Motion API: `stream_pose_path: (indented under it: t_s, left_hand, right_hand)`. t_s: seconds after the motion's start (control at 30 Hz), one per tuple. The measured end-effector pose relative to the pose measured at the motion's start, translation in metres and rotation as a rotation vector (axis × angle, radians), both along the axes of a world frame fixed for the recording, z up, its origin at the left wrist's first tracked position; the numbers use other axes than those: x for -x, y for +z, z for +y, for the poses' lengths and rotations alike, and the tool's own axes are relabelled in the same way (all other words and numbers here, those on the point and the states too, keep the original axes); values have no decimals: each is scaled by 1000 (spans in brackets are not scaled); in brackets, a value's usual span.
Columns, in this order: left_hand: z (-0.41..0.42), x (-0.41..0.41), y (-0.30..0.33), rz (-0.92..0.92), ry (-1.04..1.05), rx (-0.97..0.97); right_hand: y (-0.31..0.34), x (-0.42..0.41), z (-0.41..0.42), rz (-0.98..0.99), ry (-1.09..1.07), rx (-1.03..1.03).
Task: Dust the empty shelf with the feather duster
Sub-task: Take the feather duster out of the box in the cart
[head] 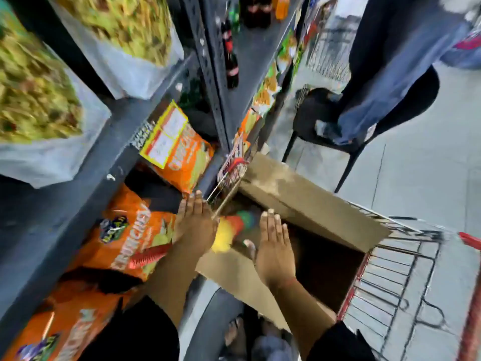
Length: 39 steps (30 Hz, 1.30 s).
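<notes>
Upper shelf bags (33, 100): two large clear bags of a yellow-green snack stand at the far left on the upper level of the dark metal rack; both are blurred.
Shelf (86, 178): a dark grey metal shelf edge runs diagonally from lower left up toward the centre; a small white mark sits on its front lip.
Orange packets (130, 241): orange snack packets lie on the level below the shelf edge; one at bottom left, one in the middle, one (182, 155) further up with a yellow-framed label over it.
Left hand (195, 225): flat, palm down, fingers (194, 204) extended and together, gripping nothing; it sits at the shelf's front edge beside the middle orange packet; the forearm leads back to a black sleeve.
Feather duster (229, 230): lies between the two hands, inside the near-left corner of the cardboard box; yellow, red and green feathers show; its thin pale handle (226, 201) angles up past the left fingertips; neither hand grips it.
Right hand (273, 246): flat, palm down, fingers (270, 220) straight and open, thumb spread toward the duster; it hovers over the box opening, holding nothing.
Cardboard box (299, 194): open, flaps up, dark inside; it sits in a wire trolley.
Trolley (395, 277): metal wire with red trim; stands on the pale tiled floor.
Chair (325, 118): black, upper right; blue cloth hangs over it.
</notes>
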<state>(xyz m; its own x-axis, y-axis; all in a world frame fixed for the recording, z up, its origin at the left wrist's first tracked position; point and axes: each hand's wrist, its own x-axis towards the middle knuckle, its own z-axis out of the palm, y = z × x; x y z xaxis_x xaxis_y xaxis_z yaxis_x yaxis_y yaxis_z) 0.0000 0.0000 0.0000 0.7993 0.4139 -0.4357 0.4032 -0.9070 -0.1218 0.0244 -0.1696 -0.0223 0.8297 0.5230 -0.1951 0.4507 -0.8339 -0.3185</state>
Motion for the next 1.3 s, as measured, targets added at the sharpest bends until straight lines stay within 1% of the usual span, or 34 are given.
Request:
stream_pose_path:
  t_s: [0.07, 0.13, 0.27, 0.37, 0.5, 0.57, 0.67, 0.77, 0.97, 1.07, 1.2, 1.3]
  left_hand:
    - [8, 2, -19, 154, 19, -31]
    - [13, 5, -40, 259, 24, -38]
    - [10, 9, -58, 341, 34, 6]
    - [14, 10, -73, 316, 67, 31]
    - [10, 9, -80, 253, -61, 35]
    - [9, 7, -78, 254, -55, 47]
    - [5, 9, -69, 242, -27, 47]
    - [2, 11, -49, 236, 13, 54]
    - [-12, 12, 16, 324, 134, 93]
    - [-20, 16, 61, 292, 182, 129]
    - [-28, 22, 126, 233, 213, 222]
    - [-33, 25, 176, 148, 186, 242]
  right_hand:
    - [-22, 5, 5, -19, -18, -6]
    - [-45, 14, 6, 36, -4, 11]
    - [-77, 18, 2, 125, 42, 33]
    - [-90, 23, 4, 162, 8, 40]
    - [-91, 28, 10, 162, 10, 18]
    - [-87, 28, 10, 154, 7, 12]
    - [-77, 27, 5, 142, 17, 60]
    - [-60, 27, 1, 132, 3, 67]
    - [-13, 22, -3, 65, -45, -20]
    - [25, 10, -7, 8, -89, -99]
    - [87, -9, -15, -22, -228, -218]
    - [131, -22, -21, -43, -287, -292]
